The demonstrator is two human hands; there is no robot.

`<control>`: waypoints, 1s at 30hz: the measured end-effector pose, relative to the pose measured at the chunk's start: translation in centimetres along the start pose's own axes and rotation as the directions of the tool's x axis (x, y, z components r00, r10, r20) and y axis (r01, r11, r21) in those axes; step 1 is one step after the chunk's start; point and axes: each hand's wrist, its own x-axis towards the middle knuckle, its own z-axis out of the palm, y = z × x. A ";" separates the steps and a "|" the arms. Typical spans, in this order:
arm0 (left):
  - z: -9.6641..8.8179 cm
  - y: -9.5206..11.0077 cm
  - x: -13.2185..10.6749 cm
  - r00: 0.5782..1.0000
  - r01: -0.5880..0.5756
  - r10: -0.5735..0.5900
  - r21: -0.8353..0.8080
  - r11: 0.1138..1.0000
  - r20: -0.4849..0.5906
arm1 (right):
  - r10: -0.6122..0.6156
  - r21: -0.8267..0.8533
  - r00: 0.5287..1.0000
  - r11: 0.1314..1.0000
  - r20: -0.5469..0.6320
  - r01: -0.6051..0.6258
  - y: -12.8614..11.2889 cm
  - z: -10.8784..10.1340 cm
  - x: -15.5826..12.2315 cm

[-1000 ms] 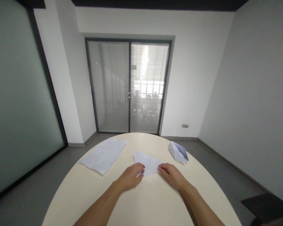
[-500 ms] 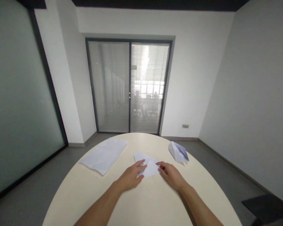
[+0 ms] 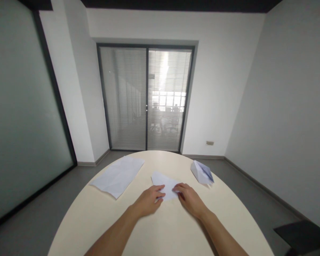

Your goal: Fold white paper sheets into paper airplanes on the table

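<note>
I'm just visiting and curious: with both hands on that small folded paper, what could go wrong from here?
1. The small paper lies on a smooth table; under the left hand and right hand it might slide, leaving a crooked crease.
2. The folded paper shape sits near the table's right edge; a stray sweep could perhaps knock it off.

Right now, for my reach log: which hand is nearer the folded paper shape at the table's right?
Right. The right hand is just left of the folded paper shape; the left hand lies farther left.
</note>
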 end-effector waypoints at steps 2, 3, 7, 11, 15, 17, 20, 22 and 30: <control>0.1 0.1 0.1 1.000 -0.013 0.013 0.010 1.000 -0.004 | -0.020 -0.009 0.999 1.000 0.027 0.020 -0.6 0.1 0.0; 0.1 0.2 0.1 1.000 -0.017 0.017 0.017 1.000 -0.006 | -0.028 -0.007 0.999 1.000 0.042 0.028 -0.9 0.1 0.0; -0.1 0.6 0.4 0.999 -0.032 0.033 0.049 0.998 -0.024 | -0.062 0.040 0.990 0.998 0.127 0.057 -1.8 0.0 0.1; -0.5 1.3 0.7 0.997 -0.069 0.070 0.053 0.996 -0.028 | -0.092 0.074 0.969 0.994 0.231 0.077 -2.4 -0.5 0.1; -0.8 1.7 0.9 0.996 -0.073 0.074 0.016 0.997 -0.043 | -0.052 0.077 0.957 0.997 0.285 0.031 -2.7 -0.9 0.1; -0.7 1.7 0.8 0.997 -0.051 0.051 0.005 0.999 -0.051 | -0.040 0.085 0.958 0.996 0.286 0.016 -2.7 -0.9 0.1; -0.4 1.3 0.7 0.998 0.012 -0.009 0.052 0.999 -0.059 | -0.028 0.101 0.964 0.995 0.264 0.001 -2.5 -0.6 0.1; -0.1 0.9 0.5 0.997 0.053 -0.048 0.103 0.993 -0.056 | -0.029 0.115 0.968 0.993 0.250 0.000 -2.3 -0.4 0.1; 0.0 0.9 0.5 1.000 0.006 -0.001 0.175 0.985 -0.032 | 0.039 0.057 0.974 0.997 0.224 -0.053 -1.5 0.4 0.1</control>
